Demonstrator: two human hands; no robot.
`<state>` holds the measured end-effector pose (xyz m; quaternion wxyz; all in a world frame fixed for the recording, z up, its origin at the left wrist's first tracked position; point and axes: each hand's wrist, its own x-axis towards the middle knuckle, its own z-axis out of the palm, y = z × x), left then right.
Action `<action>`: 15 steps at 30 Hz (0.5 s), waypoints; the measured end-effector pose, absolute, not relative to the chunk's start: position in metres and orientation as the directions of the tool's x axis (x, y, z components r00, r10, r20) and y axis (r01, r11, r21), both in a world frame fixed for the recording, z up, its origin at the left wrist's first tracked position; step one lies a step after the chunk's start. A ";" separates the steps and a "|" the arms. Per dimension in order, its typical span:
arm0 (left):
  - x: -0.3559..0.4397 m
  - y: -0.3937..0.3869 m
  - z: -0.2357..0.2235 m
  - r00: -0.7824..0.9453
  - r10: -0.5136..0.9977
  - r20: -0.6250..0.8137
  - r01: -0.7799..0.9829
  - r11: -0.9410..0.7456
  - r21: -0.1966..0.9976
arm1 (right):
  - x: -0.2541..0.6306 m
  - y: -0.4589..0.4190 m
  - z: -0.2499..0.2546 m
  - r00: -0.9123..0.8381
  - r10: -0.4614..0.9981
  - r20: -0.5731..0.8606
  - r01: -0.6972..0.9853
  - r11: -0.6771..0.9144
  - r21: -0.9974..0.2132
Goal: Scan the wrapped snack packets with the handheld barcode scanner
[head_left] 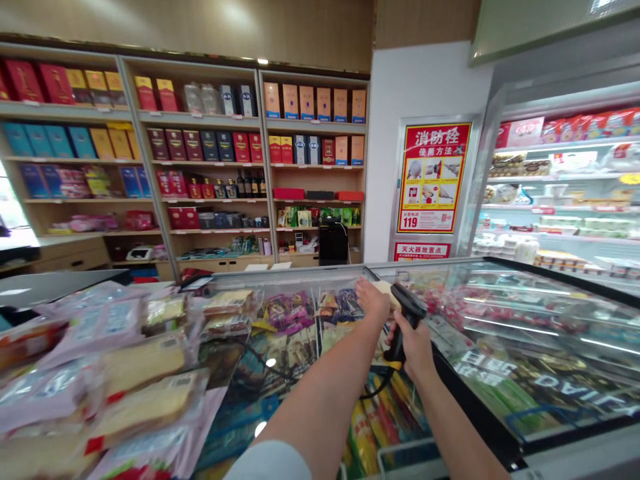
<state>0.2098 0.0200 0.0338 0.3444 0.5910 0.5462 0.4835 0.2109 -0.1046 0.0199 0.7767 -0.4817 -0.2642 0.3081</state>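
Note:
Over the glass-topped freezer my right hand (414, 343) is wrapped round the grip of a black barcode scanner (409, 305). A dark cable hangs in a loop below the scanner. My left hand (373, 300) reaches out just to the left of the scanner's head. Against its palm side is a small pale packet (389, 293), partly hidden by the hand and the scanner, so its kind cannot be made out. Beneath both arms lie wrapped ice creams (290, 310) in purple, brown and yellow packaging inside the freezer.
Packs of wrapped flat bread-like food (145, 363) are piled on the left side of the freezer. The freezer's glass lid (525, 320) covers the right side. Behind stand shelves of boxed bottles (215, 147), a red fire-hydrant sign (435, 177) and a lit chilled display (565, 193).

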 end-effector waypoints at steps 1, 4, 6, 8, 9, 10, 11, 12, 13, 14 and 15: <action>0.205 0.020 0.034 -0.038 0.979 0.198 0.359 -0.171 0.918 | 0.210 -0.105 0.021 0.671 0.733 0.107 -0.235 0.348 -0.908; 0.177 0.024 0.038 -0.037 0.981 0.191 0.296 -0.171 0.940 | 0.205 -0.107 0.024 0.657 0.749 0.090 -0.269 0.344 -0.900; 0.143 0.032 0.043 -0.119 0.967 0.226 0.116 -0.212 0.970 | 0.199 -0.106 0.025 0.633 0.770 0.077 -0.283 0.323 -0.903; 0.094 0.043 0.052 -0.226 0.934 0.276 -0.026 -0.289 0.957 | 0.190 -0.105 0.026 0.609 0.790 0.072 -0.288 0.305 -0.908; 0.066 0.049 0.057 -0.270 0.912 0.309 -0.017 -0.325 0.946 | 0.183 -0.103 0.026 0.596 0.800 0.075 -0.289 0.301 -0.909; 0.037 0.056 0.062 -0.312 0.886 0.342 0.040 -0.347 0.937 | 0.176 -0.102 0.027 0.582 0.809 0.078 -0.292 0.297 -0.909; 0.007 0.063 0.067 -0.350 0.862 0.367 0.118 -0.348 0.930 | 0.168 -0.100 0.027 0.566 0.820 0.078 -0.298 0.292 -0.909; -0.023 0.069 0.071 -0.383 0.842 0.379 0.192 -0.329 0.925 | 0.159 -0.097 0.028 0.549 0.832 0.078 -0.305 0.286 -0.908; -0.051 0.075 0.074 -0.421 0.825 0.376 0.252 -0.292 0.923 | 0.150 -0.095 0.029 0.530 0.845 0.076 -0.312 0.277 -0.909; -0.077 0.080 0.076 -0.459 0.810 0.365 0.294 -0.249 0.923 | 0.140 -0.093 0.030 0.512 0.856 0.074 -0.317 0.269 -0.910; -0.101 0.085 0.077 -0.497 0.803 0.328 0.308 -0.191 0.932 | 0.130 -0.091 0.030 0.492 0.867 0.073 -0.320 0.259 -0.912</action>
